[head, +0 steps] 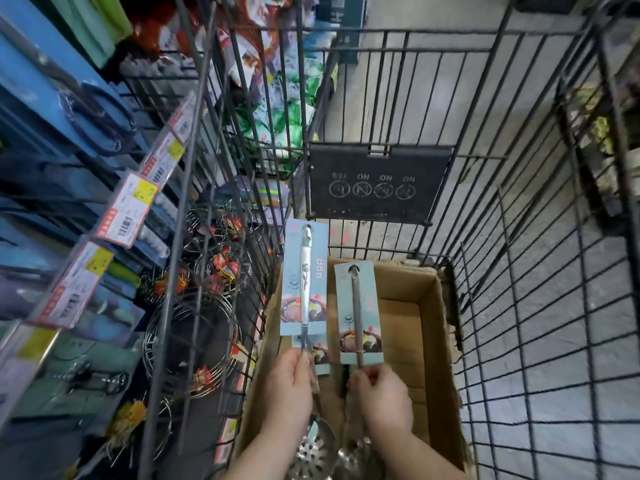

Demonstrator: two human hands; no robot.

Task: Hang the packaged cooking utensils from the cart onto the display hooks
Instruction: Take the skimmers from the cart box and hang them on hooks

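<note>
Left hand (289, 386) and right hand (379, 393) each grip a carded skimmer (304, 282) above the cart (519, 237); hanging not yet begun.

left hand (290, 381) grips the white-handled skimmer (304, 282), right hand (382, 396) the grey-handled skimmer (356, 306), over a box (434, 344).

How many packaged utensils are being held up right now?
2. The white-handled utensil in the left hand, the grey-handled utensil in the right hand, both above the cardboard box. A card edge behind the left one may be a third.
</note>
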